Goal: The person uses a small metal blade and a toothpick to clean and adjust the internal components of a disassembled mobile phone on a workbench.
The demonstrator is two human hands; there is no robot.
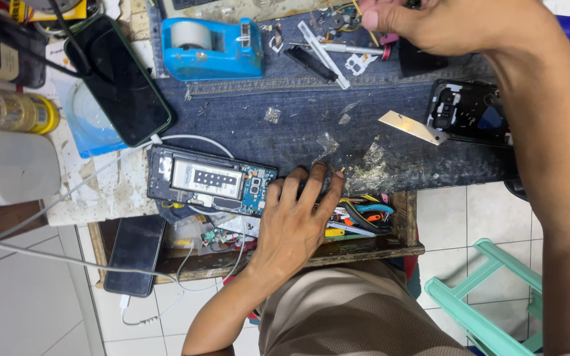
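Note:
An opened phone (pixel 209 181) with its back off, showing a silver battery and a blue circuit board, lies at the near edge of a denim work mat (pixel 298 112). My left hand (pixel 291 221) rests palm down at the phone's right end, its fingers spread onto the mat and holding nothing. My right hand (pixel 450 23) reaches to the far side of the bench with curled fingers, over small parts and wires. The frame's top edge cuts off whatever it may hold. A black phone frame (pixel 466 112) lies beside my right forearm.
A blue tape dispenser (pixel 212 46) and a dark phone (pixel 119 79) sit at the back left. A metal blade (pixel 411 126) lies on the mat. An open wooden drawer (pixel 404 247) below holds pliers (pixel 367 212) and a black phone (pixel 134 254). A green stool (pixel 489 296) stands at the right.

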